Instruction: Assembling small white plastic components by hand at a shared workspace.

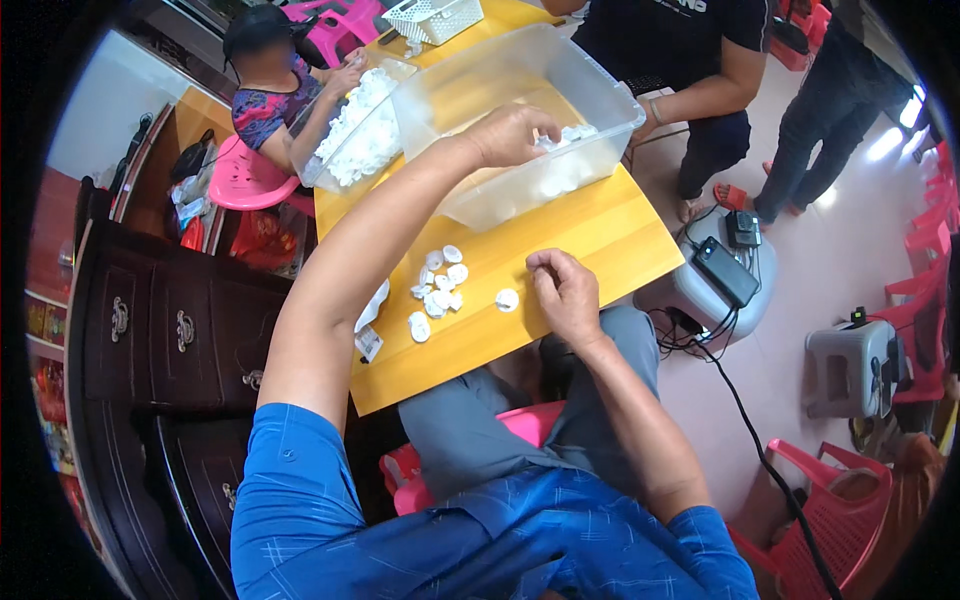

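My left hand [508,135] reaches over the wall of a large clear plastic bin [470,205], its fingers bent down and drawn together above a heap of small white plastic pieces [568,178]. Whether a piece is between those fingertips is hard to see. On the yellow table my right hand [566,292] is closed, fingers curled in, and what they hold, if anything, is hidden. Just left of it lies one round white piece [507,300]. Farther left, several more loose white pieces [438,285] are spread on the tabletop, with another round one [419,327] nearer me.
A second clear bin [352,140], full of white pieces, stands left, with a person [275,100] working at it. Another person [670,80] sits across the table [620,230]. A grey stool [715,290] with phone-like devices and cables stands right; a dark cabinet [180,310] stands left.
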{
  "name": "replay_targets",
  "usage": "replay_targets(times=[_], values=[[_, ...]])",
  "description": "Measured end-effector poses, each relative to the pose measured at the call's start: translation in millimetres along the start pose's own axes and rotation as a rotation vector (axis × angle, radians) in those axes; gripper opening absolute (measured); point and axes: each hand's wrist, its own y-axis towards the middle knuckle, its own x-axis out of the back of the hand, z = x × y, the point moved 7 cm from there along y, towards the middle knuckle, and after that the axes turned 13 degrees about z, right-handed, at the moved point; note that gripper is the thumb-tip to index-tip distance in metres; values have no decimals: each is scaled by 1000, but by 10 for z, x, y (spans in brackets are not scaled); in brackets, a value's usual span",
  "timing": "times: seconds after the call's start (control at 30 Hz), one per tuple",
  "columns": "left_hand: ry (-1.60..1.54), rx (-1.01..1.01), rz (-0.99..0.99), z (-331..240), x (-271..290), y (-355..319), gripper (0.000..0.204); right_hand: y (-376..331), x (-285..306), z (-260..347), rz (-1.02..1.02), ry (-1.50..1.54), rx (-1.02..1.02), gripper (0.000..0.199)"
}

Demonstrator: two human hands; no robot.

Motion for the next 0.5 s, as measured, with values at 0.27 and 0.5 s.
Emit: replay_targets(times=[0.27, 0.5], values=[[-148, 59, -307, -150, 528, -708, 23, 16, -56, -41, 18, 32, -4, 14], [69, 95, -494, -435, 886, -1621, 23, 0, -43, -21, 16, -22, -11, 15]])
